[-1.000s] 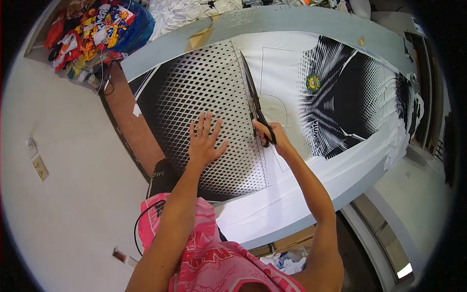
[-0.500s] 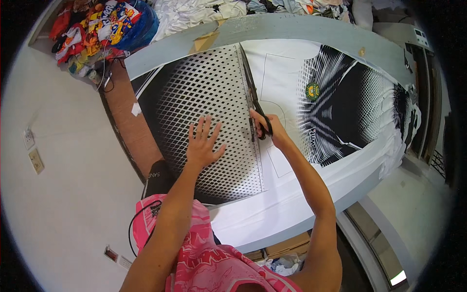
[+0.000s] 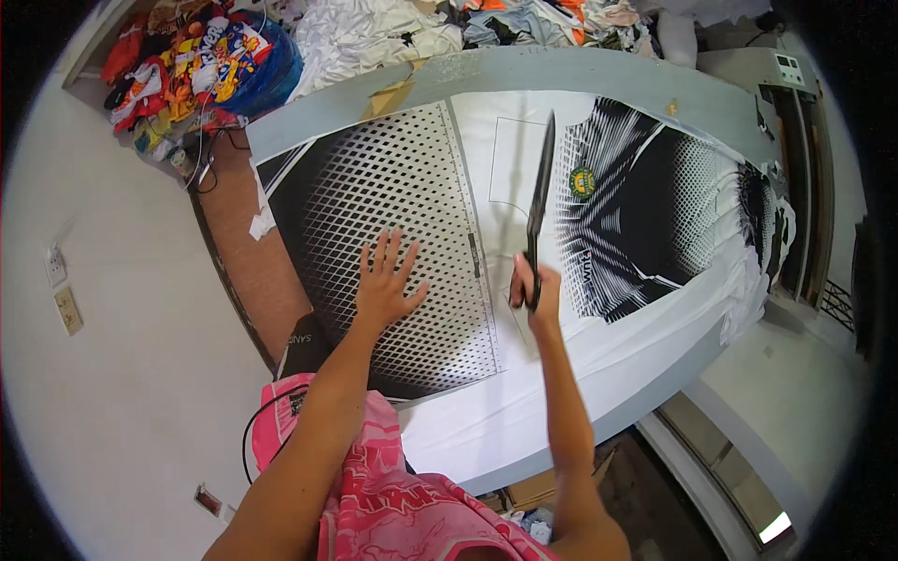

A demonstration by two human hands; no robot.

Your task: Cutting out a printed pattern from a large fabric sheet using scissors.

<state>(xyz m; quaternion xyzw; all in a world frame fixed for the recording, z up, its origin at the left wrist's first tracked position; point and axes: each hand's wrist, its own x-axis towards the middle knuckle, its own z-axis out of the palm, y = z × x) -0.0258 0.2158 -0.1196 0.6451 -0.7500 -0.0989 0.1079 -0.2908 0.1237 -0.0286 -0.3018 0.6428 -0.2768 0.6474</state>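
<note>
My left hand (image 3: pixel 385 282) lies flat with fingers spread on a black and white patterned fabric panel (image 3: pixel 430 206), printed with a mesh of diamonds and dots. Gripped in my right hand (image 3: pixel 537 292) is a large pair of black scissors (image 3: pixel 541 201), held above the white fabric (image 3: pixel 472 421) with the blades pointing to the far side. The blades look closed together. A straight cut edge runs along the panel's right side. Farther right, the white fabric carries a black printed jersey piece (image 3: pixel 645 206) with a round green and yellow badge (image 3: pixel 582 182).
The fabric lies on a grey table (image 3: pixel 524 70). Past its far edge are piles of white and coloured cloth (image 3: pixel 365 37). A blue bag (image 3: pixel 267 70) of bright garments stands at the far left. A cord (image 3: pixel 201 140) hangs near it, beside the wall.
My right hand has swung the scissors away from the panel's right edge, rightward and up off the fabric. My left hand stays flat on the panel.
</note>
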